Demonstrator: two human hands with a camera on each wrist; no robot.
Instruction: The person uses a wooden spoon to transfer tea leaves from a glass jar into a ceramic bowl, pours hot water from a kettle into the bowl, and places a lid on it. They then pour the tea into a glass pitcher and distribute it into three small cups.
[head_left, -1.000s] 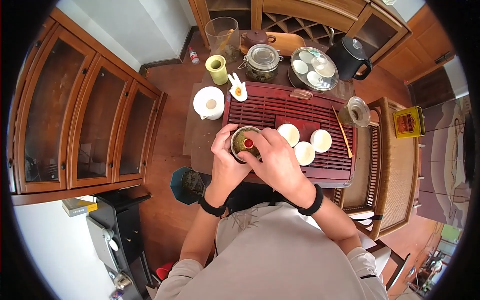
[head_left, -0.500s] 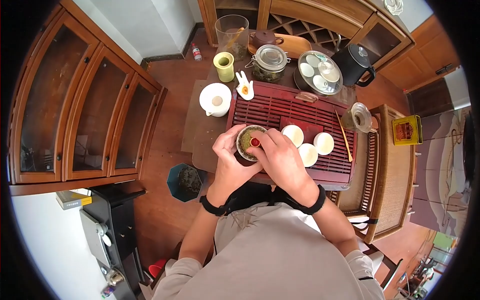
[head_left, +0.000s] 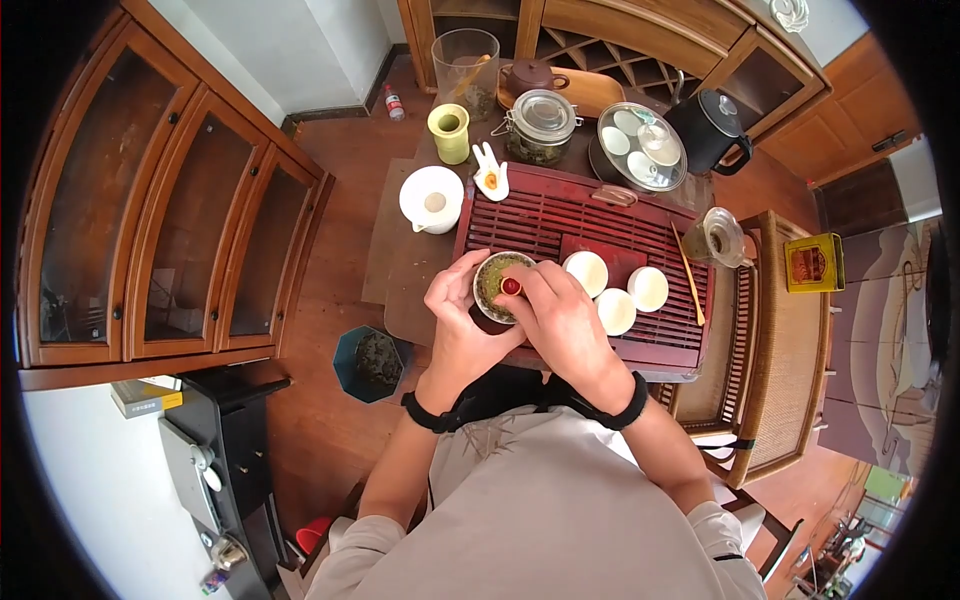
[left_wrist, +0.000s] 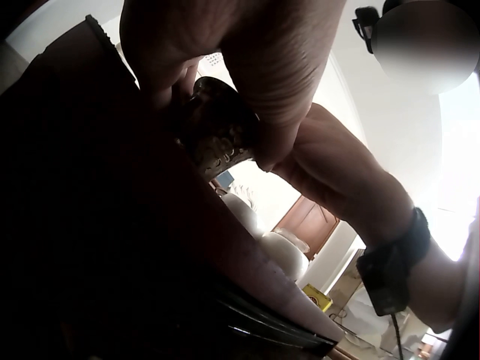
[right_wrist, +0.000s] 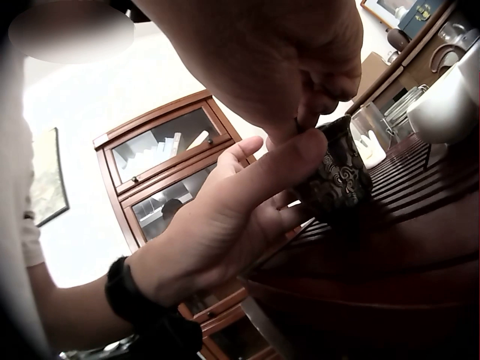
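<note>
A small lidded tea bowl [head_left: 489, 290] with a pale rim and speckled green lid is between my hands at the front edge of the slatted red tea tray [head_left: 530, 210]. Its dark, scroll-patterned wall [right_wrist: 343, 174] shows in the right wrist view. My left hand [head_left: 458, 322] holds the bowl from the left side, thumb and fingers around its wall. From above, my right hand [head_left: 567, 318] pinches the lid's red knob [head_left: 511, 286] between thumb and fingers; they cover part of the lid. Three white cups [head_left: 616, 312] stand on the tray just right of my right hand.
Left of the tray is a white pitcher [head_left: 418, 212], beside a white hand-shaped ornament [head_left: 490, 180]. Behind stand a clip-top glass jar [head_left: 540, 125], a glass-lidded pot [head_left: 669, 165] and a black kettle [head_left: 705, 130]. At right lie a wooden stick [head_left: 687, 275] and a glass jug [head_left: 718, 238].
The head view has shifted slightly, so the table sits a little further right in it. Both hands keep their grip on the bowl and lid, with only slight finger movement.
</note>
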